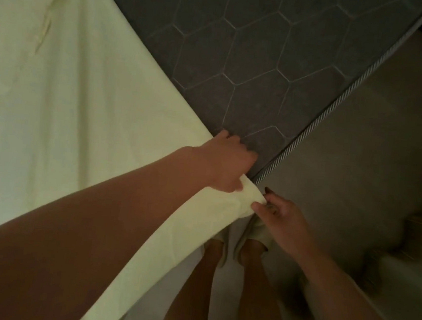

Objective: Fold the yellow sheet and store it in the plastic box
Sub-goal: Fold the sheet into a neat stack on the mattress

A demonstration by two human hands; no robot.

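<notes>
Left hand (226, 161): reaches in on a long bare forearm from lower left, knuckles up, fingers curled under, gripping a bunched corner of the yellow sheet (68, 107) at the mattress edge. Right hand (282, 219): just beside it, thumb and forefinger pinching the tip of the same corner. The hands are close together, not touching, with a short bridge of cloth between them.

Sheet: pale yellow, thin, matte. It lies mostly flat over the left part of the mattress (254, 48), with a few long raised wrinkles near the upper left. Its free edge runs diagonally to the gripped corner, and a fold hangs down off the bed under the left forearm.

Mattress: dark grey, quilted in elongated hexagons with light stitch lines; striped cord piping (339, 100) along the rim.

Floor (373, 149): smooth, dull grey-beige. Bare legs (200, 287) below, feet partly hidden by the cloth.
</notes>
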